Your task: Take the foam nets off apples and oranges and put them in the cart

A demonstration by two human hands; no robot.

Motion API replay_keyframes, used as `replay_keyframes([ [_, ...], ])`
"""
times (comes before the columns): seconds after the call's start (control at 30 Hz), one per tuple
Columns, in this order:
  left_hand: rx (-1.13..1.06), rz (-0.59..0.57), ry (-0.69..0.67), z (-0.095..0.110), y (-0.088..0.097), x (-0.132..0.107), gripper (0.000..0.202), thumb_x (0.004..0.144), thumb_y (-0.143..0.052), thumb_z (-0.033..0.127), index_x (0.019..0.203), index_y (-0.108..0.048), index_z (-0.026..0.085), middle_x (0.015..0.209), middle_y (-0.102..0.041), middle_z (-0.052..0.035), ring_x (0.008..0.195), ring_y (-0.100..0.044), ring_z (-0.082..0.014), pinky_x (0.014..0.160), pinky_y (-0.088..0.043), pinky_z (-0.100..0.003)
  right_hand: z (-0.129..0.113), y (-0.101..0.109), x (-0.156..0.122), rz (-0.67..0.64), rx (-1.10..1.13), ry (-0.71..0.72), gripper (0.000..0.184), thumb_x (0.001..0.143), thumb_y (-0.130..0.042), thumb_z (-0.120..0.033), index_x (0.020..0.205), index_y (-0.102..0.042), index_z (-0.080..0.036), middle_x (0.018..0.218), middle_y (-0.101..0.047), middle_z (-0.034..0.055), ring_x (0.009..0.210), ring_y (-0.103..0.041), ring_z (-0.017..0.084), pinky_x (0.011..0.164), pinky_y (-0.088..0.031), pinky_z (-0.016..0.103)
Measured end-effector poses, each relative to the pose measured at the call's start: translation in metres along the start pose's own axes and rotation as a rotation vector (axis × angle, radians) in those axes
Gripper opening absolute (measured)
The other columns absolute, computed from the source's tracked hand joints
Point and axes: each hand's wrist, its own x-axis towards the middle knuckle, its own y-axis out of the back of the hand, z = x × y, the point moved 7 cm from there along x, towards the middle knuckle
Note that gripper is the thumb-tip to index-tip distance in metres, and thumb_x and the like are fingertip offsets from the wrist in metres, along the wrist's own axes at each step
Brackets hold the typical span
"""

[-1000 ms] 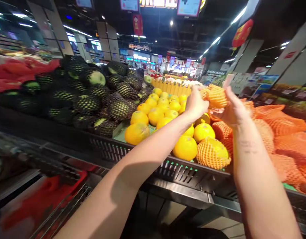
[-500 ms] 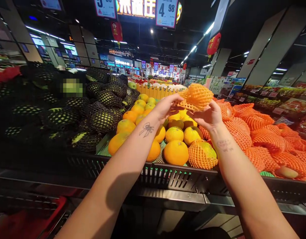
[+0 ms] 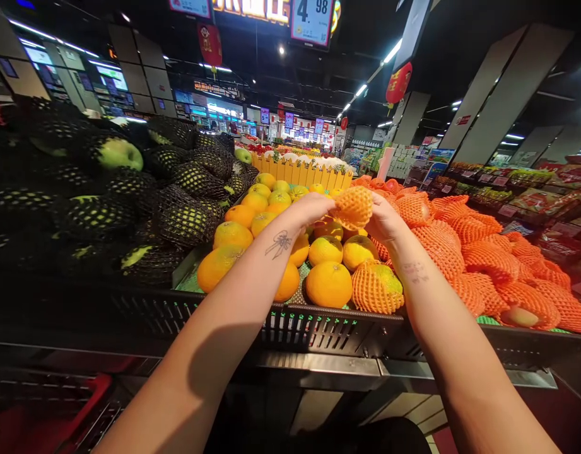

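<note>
Both hands meet over a bin of oranges [image 3: 328, 284]. My left hand [image 3: 308, 209] and my right hand [image 3: 383, 221] each pinch an edge of one orange foam net sleeve [image 3: 352, 207], held between them just above the fruit. I cannot tell whether a fruit is inside the sleeve. Below the hands lie bare oranges, and one orange wrapped in a net [image 3: 377, 288] rests at the front of the bin.
A pile of green fruit in black nets [image 3: 176, 214] fills the left bin. Orange-netted fruit [image 3: 484, 258] is heaped on the right. The black vented bin wall [image 3: 318, 328] runs across the front. A red basket [image 3: 72, 410] sits low at the left. A price sign [image 3: 311, 19] hangs overhead.
Both hands have brought the orange net sleeve down from about head height to just above the oranges, and it looks more bunched between the fingers. The view has tilted up slightly.
</note>
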Motion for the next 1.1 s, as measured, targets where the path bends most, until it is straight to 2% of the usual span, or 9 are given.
replay_keyframes([
  [0.1, -0.060, 0.051, -0.049, 0.003, 0.007, 0.005, 0.012, 0.074, -0.075, 0.023, 0.069, -0.065, 0.018, 0.077, -0.066, -0.0038, 0.078, -0.064, -0.0177, 0.080, -0.050, -0.031, 0.001, 0.014, 0.004, 0.094, -0.010, 0.039, 0.041, 0.062, -0.093, -0.044, 0.086, -0.065, -0.025, 0.091, -0.070, -0.0026, 0.087, -0.068, 0.017, 0.076, -0.058, 0.030],
  [0.2, -0.110, -0.036, -0.042, 0.006, 0.003, 0.003, 0.017, 0.080, -0.075, 0.033, 0.076, -0.072, 0.017, 0.089, -0.072, -0.0054, 0.082, -0.064, -0.0160, 0.082, -0.049, -0.029, -0.002, 0.018, 0.004, 0.132, -0.074, 0.078, 0.042, 0.062, -0.094, -0.045, 0.085, -0.064, -0.026, 0.087, -0.068, -0.0040, 0.081, -0.065, 0.015, 0.073, -0.056, 0.028],
  [0.33, -0.053, -0.076, -0.008, 0.006, 0.000, -0.003, 0.016, 0.075, -0.086, 0.026, 0.076, -0.073, 0.016, 0.089, -0.073, -0.0061, 0.086, -0.064, -0.0152, 0.082, -0.046, -0.027, 0.000, 0.014, 0.003, 0.079, -0.065, 0.057, 0.043, 0.062, -0.095, -0.043, 0.090, -0.066, -0.027, 0.092, -0.070, -0.0037, 0.086, -0.067, 0.016, 0.082, -0.058, 0.031],
  [0.47, -0.052, -0.137, -0.009, 0.005, -0.005, -0.006, 0.019, 0.078, -0.085, 0.022, 0.070, -0.069, 0.015, 0.082, -0.071, -0.0043, 0.078, -0.062, -0.0120, 0.077, -0.045, -0.025, 0.005, 0.009, 0.003, 0.018, -0.015, 0.009, 0.047, 0.061, -0.096, -0.038, 0.098, -0.069, -0.026, 0.099, -0.073, -0.0030, 0.089, -0.069, 0.015, 0.085, -0.058, 0.030],
  [0.7, -0.249, 0.071, -0.140, 0.011, 0.014, 0.001, 0.030, 0.080, -0.083, 0.029, 0.068, -0.060, 0.015, 0.071, -0.065, 0.0007, 0.068, -0.060, -0.0095, 0.072, -0.048, -0.022, 0.011, 0.000, 0.000, 0.013, 0.079, -0.154, 0.042, 0.057, -0.099, -0.039, 0.081, -0.069, -0.023, 0.084, -0.070, -0.0034, 0.079, -0.065, 0.012, 0.073, -0.058, 0.024],
  [0.77, -0.331, 0.067, -0.143, 0.011, 0.014, 0.004, 0.029, 0.081, -0.081, 0.036, 0.073, -0.062, 0.016, 0.074, -0.067, -0.0004, 0.074, -0.065, -0.0122, 0.075, -0.052, -0.023, 0.008, -0.002, 0.001, 0.020, 0.137, -0.126, 0.042, 0.060, -0.098, -0.043, 0.084, -0.068, -0.025, 0.087, -0.071, -0.0032, 0.085, -0.068, 0.014, 0.082, -0.060, 0.029],
  [0.9, -0.408, -0.053, -0.149, 0.015, 0.003, 0.002, 0.026, 0.086, -0.075, 0.041, 0.086, -0.068, 0.016, 0.082, -0.071, -0.0037, 0.086, -0.071, -0.0171, 0.082, -0.057, -0.027, -0.001, -0.001, 0.003, 0.033, 0.182, -0.014, 0.042, 0.070, -0.089, -0.054, 0.093, -0.067, -0.027, 0.099, -0.075, 0.0017, 0.108, -0.070, 0.024, 0.093, -0.062, 0.042],
  [0.97, -0.373, -0.077, -0.140, 0.015, 0.000, -0.001, 0.023, 0.086, -0.075, 0.037, 0.083, -0.067, 0.015, 0.079, -0.071, -0.0033, 0.081, -0.070, -0.0158, 0.079, -0.057, -0.027, -0.002, -0.002, 0.004, 0.032, 0.172, -0.021, 0.041, 0.072, -0.086, -0.054, 0.094, -0.066, -0.026, 0.098, -0.076, 0.0034, 0.110, -0.070, 0.026, 0.091, -0.063, 0.043],
  [1.1, -0.062, -0.022, -0.036, 0.003, 0.003, -0.003, 0.028, 0.084, -0.077, 0.029, 0.065, -0.062, 0.016, 0.062, -0.059, 0.0001, 0.059, -0.057, -0.0120, 0.066, -0.050, -0.026, 0.012, -0.007, -0.001, -0.009, 0.090, -0.269, 0.043, 0.073, -0.086, -0.059, 0.091, -0.067, -0.024, 0.088, -0.075, 0.0053, 0.099, -0.074, 0.027, 0.081, -0.066, 0.042],
])
